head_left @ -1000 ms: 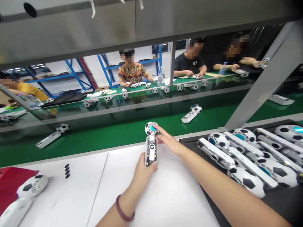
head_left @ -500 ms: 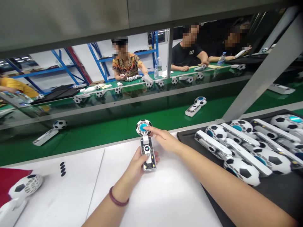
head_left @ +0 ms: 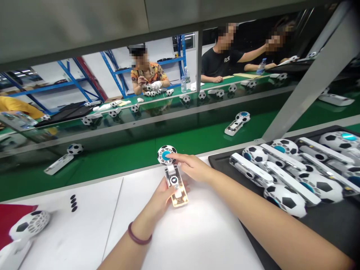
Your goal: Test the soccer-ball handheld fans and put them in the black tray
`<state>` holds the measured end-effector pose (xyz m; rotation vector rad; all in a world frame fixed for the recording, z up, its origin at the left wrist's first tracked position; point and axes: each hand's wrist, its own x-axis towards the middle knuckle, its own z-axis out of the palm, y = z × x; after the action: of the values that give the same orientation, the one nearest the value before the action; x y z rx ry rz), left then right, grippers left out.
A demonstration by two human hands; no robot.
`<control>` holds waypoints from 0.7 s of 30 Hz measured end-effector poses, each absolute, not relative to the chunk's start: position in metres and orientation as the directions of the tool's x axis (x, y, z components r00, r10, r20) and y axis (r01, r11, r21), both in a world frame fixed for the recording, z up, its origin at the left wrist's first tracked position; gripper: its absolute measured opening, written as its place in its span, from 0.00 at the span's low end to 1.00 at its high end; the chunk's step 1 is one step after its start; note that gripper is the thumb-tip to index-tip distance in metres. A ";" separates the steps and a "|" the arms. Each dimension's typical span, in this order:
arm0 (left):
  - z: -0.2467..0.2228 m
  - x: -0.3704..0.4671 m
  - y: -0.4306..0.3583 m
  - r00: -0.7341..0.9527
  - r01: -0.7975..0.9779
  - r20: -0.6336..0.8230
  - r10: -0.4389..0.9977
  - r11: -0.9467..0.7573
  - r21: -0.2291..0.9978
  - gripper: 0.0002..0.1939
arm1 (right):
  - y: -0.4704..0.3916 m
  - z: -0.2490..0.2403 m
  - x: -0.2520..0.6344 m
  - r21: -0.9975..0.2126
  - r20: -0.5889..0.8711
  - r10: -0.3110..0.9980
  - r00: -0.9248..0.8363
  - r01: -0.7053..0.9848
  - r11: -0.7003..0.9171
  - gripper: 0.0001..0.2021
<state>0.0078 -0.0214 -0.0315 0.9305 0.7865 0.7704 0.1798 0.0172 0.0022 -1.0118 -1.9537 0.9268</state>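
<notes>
A small hand-held fan (head_left: 173,176) with a football-patterned head and a clear handle showing its circuit board lies over the white table's far edge. My left hand (head_left: 163,197) grips the handle from the left, thumb on it, and the handle's lower end glows warm yellow. My right hand (head_left: 189,167) reaches in from the right, its index fingertip touching the blue hub of the fan head. A reddish bracelet circles my left wrist.
A black tray (head_left: 222,161) at right holds several football fans. Another fan (head_left: 25,227) lies at bottom left beside a red bin (head_left: 11,219). Small black pads (head_left: 73,203) sit on the white table. Fans ride the green conveyor (head_left: 126,157); people work across it.
The fan in my hands has tilted slightly, its handle end now swung right and lit yellow. Fans on the conveyor have drifted. My right fingertip stays on the blue hub.
</notes>
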 end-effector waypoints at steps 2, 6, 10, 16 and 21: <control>-0.031 0.008 -0.022 0.492 -0.219 -0.244 0.836 0.391 0.894 0.23 | 0.017 0.002 0.180 -0.842 0.269 0.867 -0.419 0.334 0.423 0.27; -0.031 0.008 -0.022 0.481 -0.215 -0.251 0.840 0.391 0.895 0.25 | 0.017 0.003 0.181 -0.846 0.257 0.873 -0.415 0.339 0.411 0.26; -0.032 0.009 -0.021 0.489 -0.226 -0.218 0.845 0.364 0.903 0.25 | 0.017 0.001 0.181 -0.845 0.262 0.868 -0.421 0.335 0.417 0.25; -0.029 0.010 -0.021 0.488 -0.215 -0.215 0.846 0.356 0.909 0.25 | 0.017 0.000 0.180 -0.852 0.271 0.868 -0.416 0.315 0.417 0.23; -0.031 0.009 -0.020 0.491 -0.204 -0.212 0.845 0.348 0.915 0.24 | 0.017 0.000 0.180 -0.853 0.264 0.873 -0.409 0.323 0.409 0.23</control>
<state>0.0090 -0.0205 -0.0307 0.9809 0.7860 0.7791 0.1801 0.0166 0.0005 -1.0185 -1.9312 0.9511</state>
